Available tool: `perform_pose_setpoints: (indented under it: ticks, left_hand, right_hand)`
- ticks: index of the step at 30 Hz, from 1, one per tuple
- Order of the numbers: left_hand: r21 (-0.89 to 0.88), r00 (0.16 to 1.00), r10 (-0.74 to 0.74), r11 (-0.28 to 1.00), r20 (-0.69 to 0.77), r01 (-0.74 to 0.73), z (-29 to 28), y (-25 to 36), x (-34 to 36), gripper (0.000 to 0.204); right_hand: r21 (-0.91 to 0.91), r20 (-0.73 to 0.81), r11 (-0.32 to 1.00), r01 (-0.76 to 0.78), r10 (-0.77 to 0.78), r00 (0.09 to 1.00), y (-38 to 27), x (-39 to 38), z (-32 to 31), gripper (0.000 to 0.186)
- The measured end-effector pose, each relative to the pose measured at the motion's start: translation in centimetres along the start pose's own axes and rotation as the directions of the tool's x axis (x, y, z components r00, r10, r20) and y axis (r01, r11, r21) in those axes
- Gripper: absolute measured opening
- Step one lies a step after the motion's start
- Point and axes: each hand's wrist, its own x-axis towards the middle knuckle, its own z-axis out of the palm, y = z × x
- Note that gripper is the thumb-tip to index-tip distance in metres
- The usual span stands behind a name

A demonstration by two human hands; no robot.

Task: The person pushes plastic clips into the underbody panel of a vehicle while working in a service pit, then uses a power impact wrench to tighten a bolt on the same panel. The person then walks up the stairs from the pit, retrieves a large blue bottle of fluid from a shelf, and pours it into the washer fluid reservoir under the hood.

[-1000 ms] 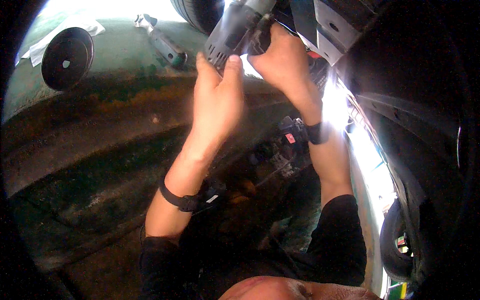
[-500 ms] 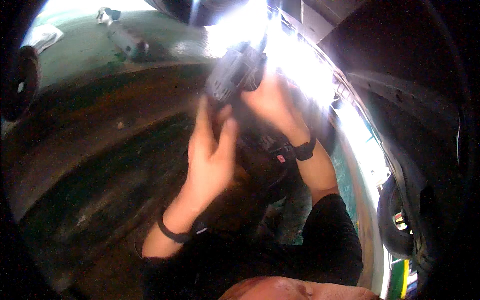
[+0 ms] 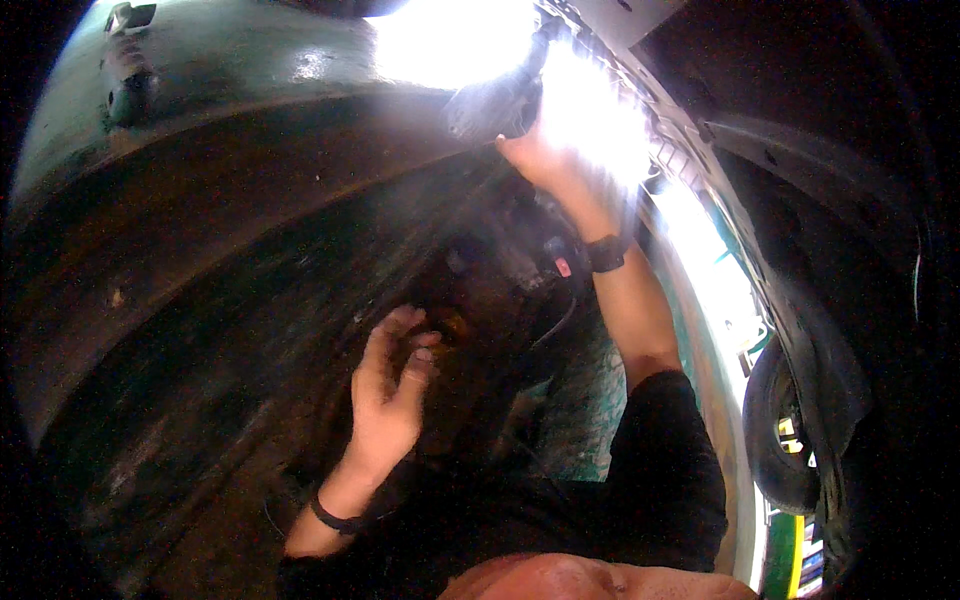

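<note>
Raised toward the bright glare at the top, my right hand (image 3: 553,168) is closed at a grey boxy plastic part (image 3: 492,105). Its thumb shows beside the part's lower end, while glare hides most of the fingers. Lower down, my left hand (image 3: 388,385) is apart from the part. Its fingers are loosely bent, the thumb stands away from them, and I see nothing between them. Behind its fingertips is a dim yellowish round spot (image 3: 447,328), too dark to name. A small red piece (image 3: 562,267) shows beside my right wrist.
A dark curved panel (image 3: 250,230) sweeps across the left side. On the green floor (image 3: 235,60) at the top left lies a greyish tool-like object (image 3: 128,65), its kind unclear. A tyre (image 3: 780,430) stands at the right, below a dark overhanging body panel (image 3: 810,170).
My left hand has come away from the grey part and dropped lower. My right hand stays up with it. The view has shifted, and the round wheel-like thing at far left is out of sight.
</note>
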Motion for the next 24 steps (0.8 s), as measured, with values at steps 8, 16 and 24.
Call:
perform_pose_setpoints:
  ticks: [8, 16, 24]
  left_hand:
    - [-0.07, 0.997, 0.005, 0.998, -0.071, -0.009, -0.4, -0.5, 1.5, 0.041]
    - [-0.066, 0.992, 0.001, 0.998, -0.127, -0.01, -1.0, -0.7, 2.5, 0.04]
    - [-0.077, 0.986, 0.025, 0.996, -0.167, -0.039, -2.2, -1.3, 2.6, 0.04]
  right_hand:
    - [-0.09, 0.002, 0.996, -0.007, 0.007, 1.0, 0.5, 1.5, 0.9, 0.072]
    - [-0.071, -0.059, 0.997, 0.006, -0.01, 0.998, 1.8, 2.7, 2.6, 0.07]
    - [-0.14, 0.013, 0.99, -0.011, 0.012, 1.0, 1.4, 3.7, 2.6, 0.063]
